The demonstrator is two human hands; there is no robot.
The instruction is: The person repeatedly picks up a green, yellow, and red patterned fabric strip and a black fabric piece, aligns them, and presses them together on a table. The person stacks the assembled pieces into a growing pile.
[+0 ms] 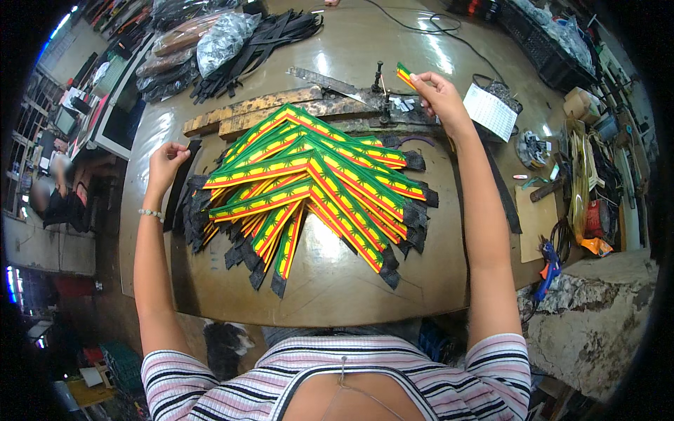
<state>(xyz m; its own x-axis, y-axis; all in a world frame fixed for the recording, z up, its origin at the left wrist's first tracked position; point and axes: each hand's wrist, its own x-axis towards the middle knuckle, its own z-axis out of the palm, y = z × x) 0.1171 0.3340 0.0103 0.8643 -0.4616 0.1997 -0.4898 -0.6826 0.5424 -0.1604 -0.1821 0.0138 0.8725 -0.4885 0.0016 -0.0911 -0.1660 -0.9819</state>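
Observation:
My right hand (439, 98), raised over the far right of the table, pinches a short patterned strap (404, 76) in green, yellow and red. Its lower part is hidden by my fingers. At the left, my left hand (166, 167) is closed in a pinch beside a dark strap (184, 184); whether my fingertips grip that strap is unclear. Between my arms lies a pile of folded patterned straps (309, 165), stacked in V shapes with points facing away. They have leaf motifs and black ends.
Worn wooden bars (253, 112) and a metal ruler (326, 82) lie beyond the pile. Bagged goods (225, 42) and black straps (263, 49) are at the back left. Right of my forearm are a white paper sheet (489, 112), another black strap (507, 200) and a blue glue gun (549, 270).

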